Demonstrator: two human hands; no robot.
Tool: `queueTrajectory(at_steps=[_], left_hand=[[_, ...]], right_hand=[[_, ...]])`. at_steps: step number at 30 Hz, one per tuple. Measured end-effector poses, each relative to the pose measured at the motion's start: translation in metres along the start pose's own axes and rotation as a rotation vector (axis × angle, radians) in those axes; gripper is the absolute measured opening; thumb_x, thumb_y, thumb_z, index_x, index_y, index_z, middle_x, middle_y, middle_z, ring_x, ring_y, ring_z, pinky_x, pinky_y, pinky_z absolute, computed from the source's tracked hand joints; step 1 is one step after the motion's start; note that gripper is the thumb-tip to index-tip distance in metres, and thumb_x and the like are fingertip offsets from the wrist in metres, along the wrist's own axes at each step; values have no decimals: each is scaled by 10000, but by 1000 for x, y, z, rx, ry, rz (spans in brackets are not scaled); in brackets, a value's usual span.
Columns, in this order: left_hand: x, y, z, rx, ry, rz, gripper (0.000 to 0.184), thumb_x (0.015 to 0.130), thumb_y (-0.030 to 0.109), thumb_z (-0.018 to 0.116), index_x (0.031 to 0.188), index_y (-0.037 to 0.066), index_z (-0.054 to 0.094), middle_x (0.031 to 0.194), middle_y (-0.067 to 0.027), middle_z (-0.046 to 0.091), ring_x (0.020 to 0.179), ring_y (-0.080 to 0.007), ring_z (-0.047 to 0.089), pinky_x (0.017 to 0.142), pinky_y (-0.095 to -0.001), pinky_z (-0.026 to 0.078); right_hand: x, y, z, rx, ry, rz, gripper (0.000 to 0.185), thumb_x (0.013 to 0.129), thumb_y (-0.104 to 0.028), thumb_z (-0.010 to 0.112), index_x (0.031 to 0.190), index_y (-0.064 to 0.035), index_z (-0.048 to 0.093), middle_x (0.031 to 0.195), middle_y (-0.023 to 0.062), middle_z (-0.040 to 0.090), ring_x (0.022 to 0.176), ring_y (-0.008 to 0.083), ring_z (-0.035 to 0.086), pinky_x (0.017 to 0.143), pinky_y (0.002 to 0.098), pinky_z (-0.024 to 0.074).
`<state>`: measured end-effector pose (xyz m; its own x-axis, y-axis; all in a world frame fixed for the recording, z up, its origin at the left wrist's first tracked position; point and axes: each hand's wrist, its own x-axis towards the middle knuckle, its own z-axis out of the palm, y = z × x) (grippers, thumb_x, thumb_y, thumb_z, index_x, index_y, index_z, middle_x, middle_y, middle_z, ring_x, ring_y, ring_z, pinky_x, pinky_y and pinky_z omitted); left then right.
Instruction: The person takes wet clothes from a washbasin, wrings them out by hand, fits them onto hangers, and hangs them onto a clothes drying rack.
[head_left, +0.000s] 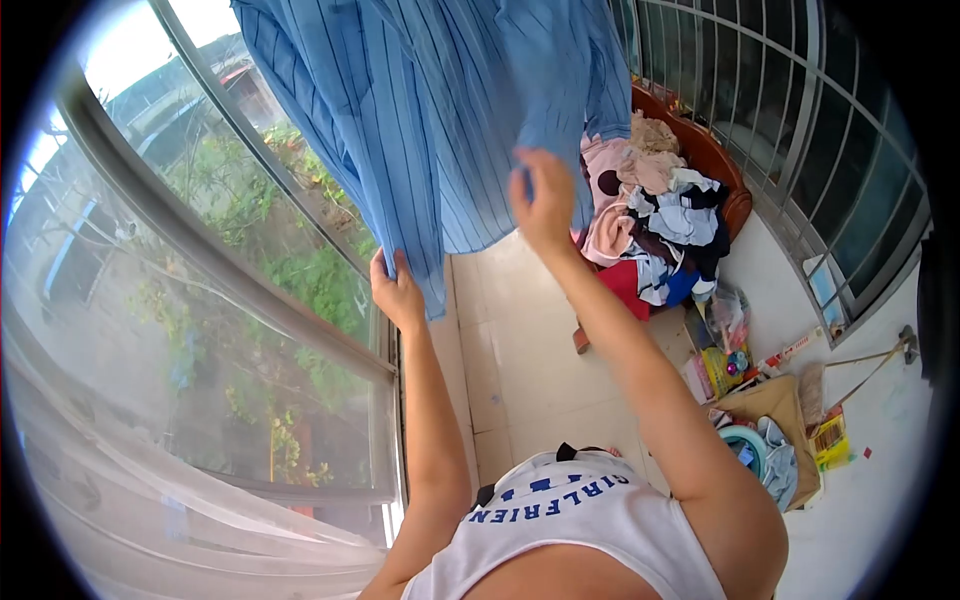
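A blue shirt with dark stripes (470, 120) hangs at the top of the head view, its upper part out of frame. Low on its left side, a narrow length of the cloth, perhaps a sleeve, is pinched between the thumb and fingers of my left hand (399, 292). My right hand (546, 200) is raised in front of the lower right part of the shirt. Its thumb and index finger are apart, with no cloth visible between them. Whether its fingertips touch the fabric I cannot tell.
Clothes (660, 215) are heaped on a reddish-brown wooden chair (735, 175) at right. Below it stand bags and an open cardboard box (800, 400) by the wall. A sliding window (230, 270) with a sheer curtain (200, 520) runs along the left; a barred window (780, 90) is at right.
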<state>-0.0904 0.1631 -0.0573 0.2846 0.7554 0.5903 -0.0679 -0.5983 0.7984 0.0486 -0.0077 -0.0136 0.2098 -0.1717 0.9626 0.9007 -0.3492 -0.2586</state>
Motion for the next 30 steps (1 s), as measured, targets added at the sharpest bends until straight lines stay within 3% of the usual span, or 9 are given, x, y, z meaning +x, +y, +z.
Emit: queueTrajectory(at_steps=[2,4,9,11,14,20,22,26,30], left_hand=[[-2,-10,6,-12,-9,62,334,871,248,570,1043,-38,553,947,-169,597,837,-289,578,749,-322,438],[-9,-13,7,17,-12,79,371,874,279,564,1049,-48,546,959,-175,587,851,-302,566,761,-329,431],[-4,-21,20,21,25,162,320,894,302,544,924,-16,559,753,-88,548,691,-167,468,671,-303,408],[-7,-30,21,-30,-56,75,435,884,338,545,1053,-63,535,954,-195,548,878,-339,537,765,-377,415],[-12,-16,21,-57,-83,123,398,892,330,540,1042,-39,561,877,-135,577,807,-244,552,721,-328,423],[-19,-1,13,-320,-277,-60,236,898,265,557,879,35,607,667,63,484,587,-28,339,508,-206,262],[-12,-11,1,-134,-353,-180,239,874,210,578,985,0,607,799,-46,617,663,-95,522,617,-243,425],[-28,-39,5,-156,-258,-91,249,836,114,595,1052,-9,582,889,-95,641,826,-177,626,751,-269,483],[-53,13,23,-63,-144,94,474,807,78,587,1252,21,436,1144,-130,489,971,-238,537,786,-327,461]], right_hand=[[-12,-3,-3,-34,-175,5,231,773,-148,588,975,-38,607,964,117,597,898,278,564,742,386,449],[-20,18,12,7,-551,431,173,762,-149,588,883,-31,625,983,117,578,921,256,556,699,408,469],[9,-23,10,-201,-461,143,181,765,-230,582,708,-67,637,803,122,544,745,292,574,615,405,473],[13,-40,21,-60,-600,294,281,783,-331,585,769,-58,646,925,125,556,857,297,566,682,405,476],[-1,-37,62,35,-454,380,480,738,-484,625,917,-39,651,987,146,540,951,311,532,814,391,437],[4,-44,53,333,-853,618,489,711,-442,679,879,7,587,968,164,545,840,317,546,674,378,425],[1,-57,24,284,-21,248,422,701,-353,714,814,18,549,847,162,560,735,319,547,616,377,413],[-20,-36,-6,186,-520,631,299,753,-241,677,875,-7,535,892,157,573,779,337,558,631,399,443],[-10,-49,-49,111,-27,382,298,739,-189,674,940,-27,525,847,138,583,807,328,570,670,390,447]])
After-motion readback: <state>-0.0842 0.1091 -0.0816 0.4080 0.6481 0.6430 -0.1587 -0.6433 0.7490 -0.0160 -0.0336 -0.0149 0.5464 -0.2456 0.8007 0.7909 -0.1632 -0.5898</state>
